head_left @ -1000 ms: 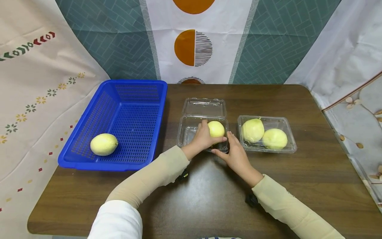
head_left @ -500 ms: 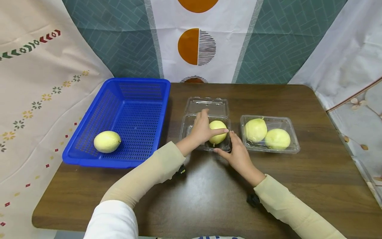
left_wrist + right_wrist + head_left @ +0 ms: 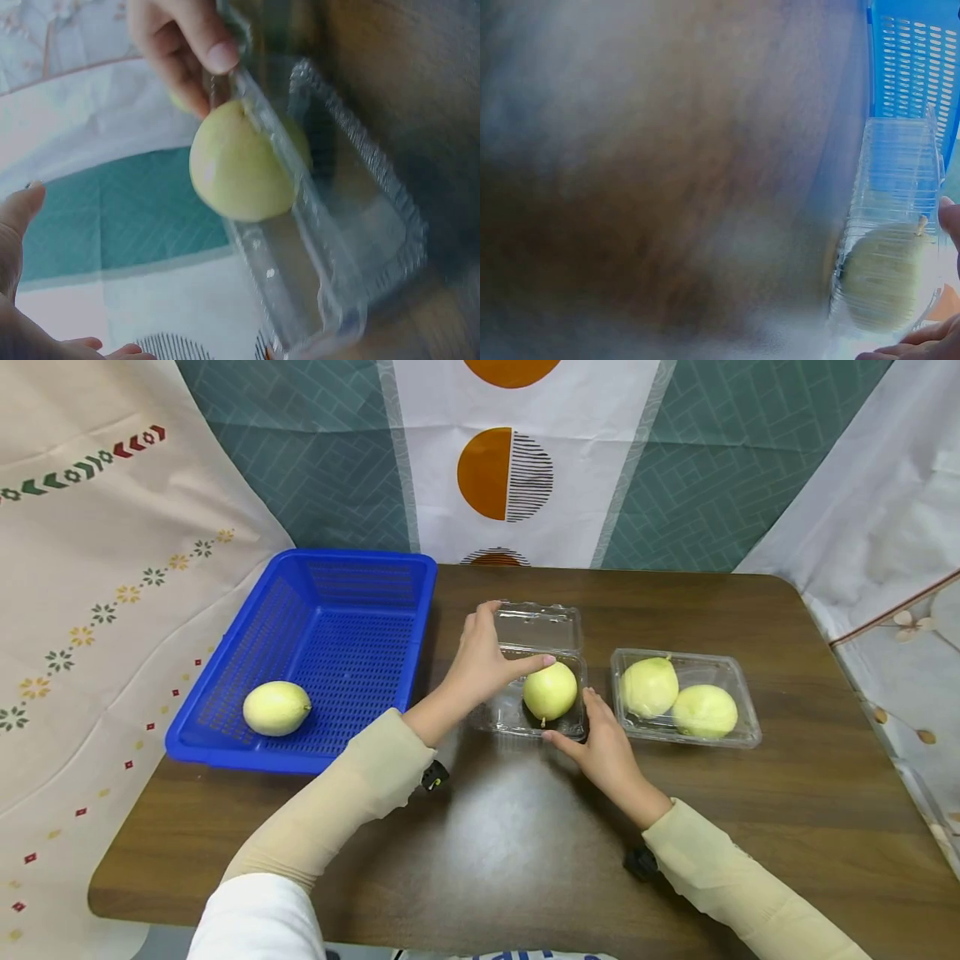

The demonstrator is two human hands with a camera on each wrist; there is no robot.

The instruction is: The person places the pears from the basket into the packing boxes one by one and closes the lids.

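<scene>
A pale yellow pear (image 3: 551,693) with a short stem lies at the right end of a clear plastic clamshell box (image 3: 504,717), whose lid (image 3: 536,628) is folded back. My left hand (image 3: 474,664) hovers over the box's left end, fingers spread and thumb reaching above the pear; it holds nothing. At the front right corner, my right hand (image 3: 606,753) holds the box, thumb at the front wall and fingers along the right side. The left wrist view shows the right hand's thumb (image 3: 217,52) at the rim, close to the pear.
To the left stands a blue plastic basket (image 3: 352,652) with one pear (image 3: 277,708) in it. Right of the open box, another clear box (image 3: 738,739) contains two pears (image 3: 649,687). All stand on a brown wooden table (image 3: 787,827), with curtains (image 3: 300,485) behind.
My left hand has let go of the pear and moved left and away from it, fingers spreading. The right hand stays at the box corner. The head view has shifted slightly.
</scene>
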